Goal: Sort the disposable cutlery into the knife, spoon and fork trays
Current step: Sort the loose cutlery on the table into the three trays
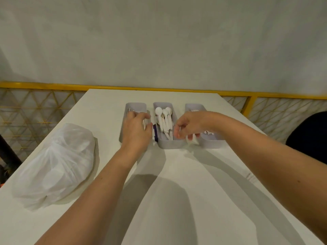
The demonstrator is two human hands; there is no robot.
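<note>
Table (106, 103): spoons (164, 119) in mid tray (169, 145)

**Three trays, spoons in the middle one**

Three pale grey oblong trays stand side by side on the white worktop (106, 106). The left tray (136, 105) lies under the left fingers (131, 114), with thin pale pieces (144, 123) just beside them, their kind unclear. The middle tray (165, 145), between the two sets of fingers, holds white spoons (163, 119), bowls at the far end. The right tray (195, 106) sits beneath the right fingers (177, 133), which pinch a crumpled white piece (192, 141) by its near corner.
</note>
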